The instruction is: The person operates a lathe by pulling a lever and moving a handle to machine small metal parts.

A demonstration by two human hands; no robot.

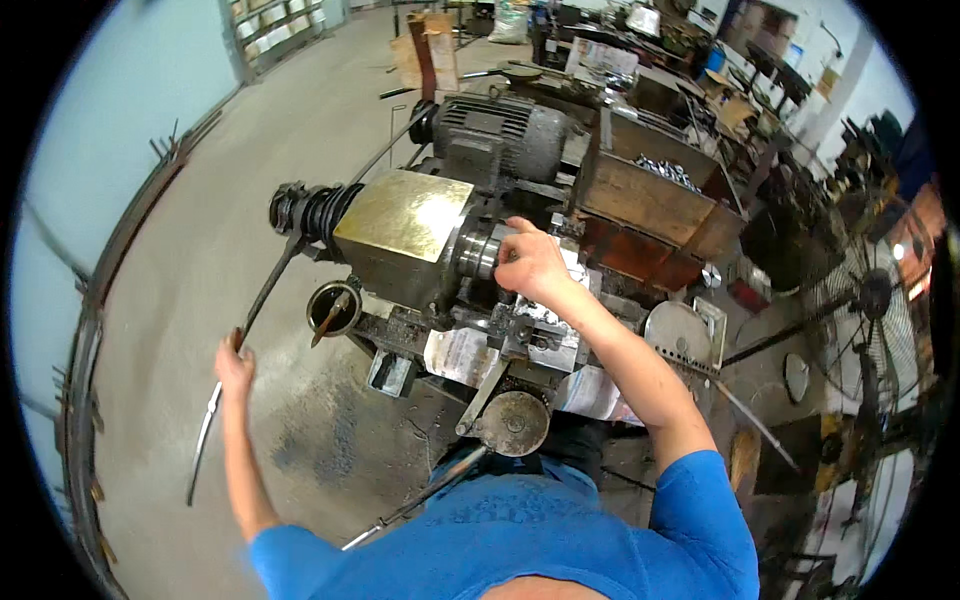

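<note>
My left hand [235, 368] is closed round a long lever [266, 290], which slants down from the left end of a lathe-like machine. Below the hand the lever ends in a bright metal grip. My right hand [532, 265] is at the face of the round steel chuck [475, 252], thumb and fingers drawn together. Whatever lies between those fingers is hidden. Left of the chuck sits the boxy headstock [405, 215] with a shiny brass-coloured top. Under my right hand is the metal slide [548, 340], partly covered by my forearm.
Behind the headstock stands a ribbed electric motor [490, 130]. A rusty metal bin [650, 200] holding small shiny parts is at the back right. A round pot [333, 308] with a brush hangs at the left. A second lever [430, 490] juts toward my body; a fan [870, 295] stands right.
</note>
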